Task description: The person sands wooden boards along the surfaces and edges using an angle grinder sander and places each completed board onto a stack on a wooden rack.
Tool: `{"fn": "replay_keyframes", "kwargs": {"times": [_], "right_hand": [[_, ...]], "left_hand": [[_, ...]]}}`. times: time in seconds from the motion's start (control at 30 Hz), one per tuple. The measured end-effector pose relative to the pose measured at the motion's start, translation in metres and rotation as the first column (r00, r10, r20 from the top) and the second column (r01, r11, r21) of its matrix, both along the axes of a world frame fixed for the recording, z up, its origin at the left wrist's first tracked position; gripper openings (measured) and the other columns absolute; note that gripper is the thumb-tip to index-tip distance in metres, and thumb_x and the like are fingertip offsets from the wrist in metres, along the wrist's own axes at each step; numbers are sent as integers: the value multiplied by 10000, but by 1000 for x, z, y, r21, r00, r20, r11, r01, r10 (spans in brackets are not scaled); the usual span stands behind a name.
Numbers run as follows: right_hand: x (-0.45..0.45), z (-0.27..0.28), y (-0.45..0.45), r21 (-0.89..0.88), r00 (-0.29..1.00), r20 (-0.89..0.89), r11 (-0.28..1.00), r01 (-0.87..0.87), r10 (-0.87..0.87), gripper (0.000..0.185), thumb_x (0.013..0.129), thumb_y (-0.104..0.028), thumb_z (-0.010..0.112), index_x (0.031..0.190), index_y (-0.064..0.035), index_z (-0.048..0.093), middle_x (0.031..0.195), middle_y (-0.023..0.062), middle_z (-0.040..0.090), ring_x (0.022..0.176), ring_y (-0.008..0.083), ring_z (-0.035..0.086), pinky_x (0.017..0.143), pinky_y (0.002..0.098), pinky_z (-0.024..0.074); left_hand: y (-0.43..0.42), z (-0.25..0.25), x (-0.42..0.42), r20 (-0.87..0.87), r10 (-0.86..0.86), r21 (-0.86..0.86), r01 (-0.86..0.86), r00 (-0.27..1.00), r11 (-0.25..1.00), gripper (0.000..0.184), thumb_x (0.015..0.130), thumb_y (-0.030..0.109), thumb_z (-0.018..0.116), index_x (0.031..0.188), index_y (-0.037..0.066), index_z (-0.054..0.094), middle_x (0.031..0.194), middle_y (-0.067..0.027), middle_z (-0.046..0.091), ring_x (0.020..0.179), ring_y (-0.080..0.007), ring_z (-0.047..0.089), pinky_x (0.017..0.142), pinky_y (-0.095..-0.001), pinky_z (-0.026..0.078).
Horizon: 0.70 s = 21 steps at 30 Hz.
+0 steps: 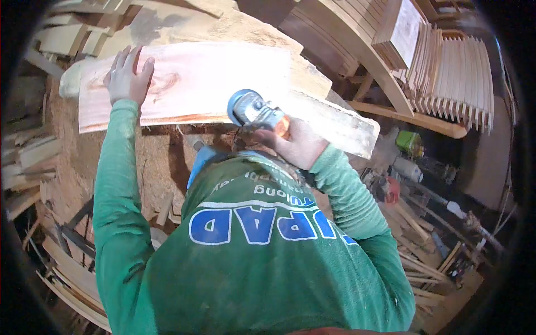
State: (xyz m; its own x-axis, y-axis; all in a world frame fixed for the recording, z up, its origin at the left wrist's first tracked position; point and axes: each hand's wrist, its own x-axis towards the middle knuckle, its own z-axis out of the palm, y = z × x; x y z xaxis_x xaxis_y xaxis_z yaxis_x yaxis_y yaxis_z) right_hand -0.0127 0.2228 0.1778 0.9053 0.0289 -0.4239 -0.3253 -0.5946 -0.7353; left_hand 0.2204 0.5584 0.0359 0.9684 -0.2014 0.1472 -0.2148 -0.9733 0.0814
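Observation:
A pale, pinkish wooden board with a knot lies across a rough wooden work surface. My left hand rests flat on its left part, fingers spread, a ring on one finger. At the board's near edge, right of the middle, my right hand is closed around a blue handheld power tool with a round head, like a sander or grinder. Some of the fingers are hidden behind the tool. Bright light washes out the board around it; I cannot tell whether the head touches the wood.
A thick block lies to the right of the board. Curved slatted woodwork stands at the upper right. Wood offcuts are piled at the upper left. A green object and several tools lie at the right. Sawdust covers the floor.

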Motion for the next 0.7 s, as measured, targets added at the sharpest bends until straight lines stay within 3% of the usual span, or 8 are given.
{"fn": "replay_keyframes", "kwargs": {"times": [0.1, 0.13, 0.23, 0.37, 0.43, 0.5, 0.63, 0.7], "right_hand": [[-2, -8, 0, 94, 986, -163, 994, 55, -39, 545, 914, -442, 746, 1295, -59, 674, 1103, 206, 752, 1061, 357, 713, 961, 439, 542], [-5, -6, -4, 80, 983, -174, 994, 69, -55, 551, 915, -442, 753, 1302, -60, 671, 1105, 191, 752, 1061, 337, 712, 967, 434, 538], [-17, -13, -27, 84, 997, 53, 995, 45, -50, 565, 920, -464, 753, 1300, -54, 672, 1100, 162, 754, 1066, 298, 707, 977, 429, 533], [11, 3, -48, -42, 977, -205, 996, -74, 64, 620, 947, -527, 719, 1325, -43, 632, 1120, 101, 723, 1039, 206, 663, 966, 364, 511], [34, 5, -54, -4, 952, -304, 1000, 21, -21, 723, 893, -642, 732, 1289, -39, 676, 1115, 148, 749, 1080, 257, 701, 981, 380, 531], [60, -3, -69, -119, 923, -384, 992, -31, -18, 783, 874, -706, 711, 1268, -31, 683, 1091, 139, 748, 1036, 251, 704, 952, 384, 543], [102, -25, -95, -33, 963, -271, 999, -20, 10, 854, 858, -806, 639, 1214, -34, 719, 964, 113, 718, 912, 199, 677, 835, 371, 545], [120, -8, -91, -109, 914, -405, 994, -26, -21, 788, 871, -747, 687, 1151, -10, 695, 848, 7, 623, 752, 106, 578, 671, 291, 496]], "left_hand": [[-1, 0, 0, 1, 1, 4, -1, 1000, 1000, 602, 962, 593, 574, 1474, 277, 579, 1601, -59, 484, 1511, -272, 395, 1187, -572, 287], [-2, 2, -2, -10, 10, 22, -10, 1000, 1000, 602, 966, 590, 570, 1482, 280, 571, 1610, -63, 473, 1515, -273, 389, 1185, -582, 286], [-4, 5, -2, -17, 10, 25, -9, 1000, 1000, 602, 966, 588, 569, 1486, 284, 565, 1609, -61, 472, 1517, -271, 385, 1182, -592, 285], [-3, 2, -2, -6, 6, 18, -6, 1000, 1000, 597, 966, 580, 576, 1479, 275, 571, 1600, -60, 483, 1511, -278, 392, 1175, -596, 291], [-3, 0, -2, 8, 2, 24, -2, 1000, 1000, 587, 972, 567, 582, 1470, 257, 581, 1598, -63, 486, 1506, -301, 398, 1163, -594, 307], [-3, 1, -2, -8, 14, 25, -13, 1000, 1000, 598, 965, 584, 573, 1474, 270, 572, 1596, -59, 487, 1507, -278, 397, 1175, -602, 287], [0, 0, -1, -20, 8, 18, -8, 1000, 1000, 612, 964, 602, 561, 1475, 267, 568, 1595, -60, 487, 1511, -266, 392, 1184, -605, 272], [0, -2, 1, -13, 6, 27, -5, 1000, 1000, 613, 967, 607, 554, 1473, 262, 571, 1597, -60, 485, 1512, -267, 391, 1187, -604, 268]]}}
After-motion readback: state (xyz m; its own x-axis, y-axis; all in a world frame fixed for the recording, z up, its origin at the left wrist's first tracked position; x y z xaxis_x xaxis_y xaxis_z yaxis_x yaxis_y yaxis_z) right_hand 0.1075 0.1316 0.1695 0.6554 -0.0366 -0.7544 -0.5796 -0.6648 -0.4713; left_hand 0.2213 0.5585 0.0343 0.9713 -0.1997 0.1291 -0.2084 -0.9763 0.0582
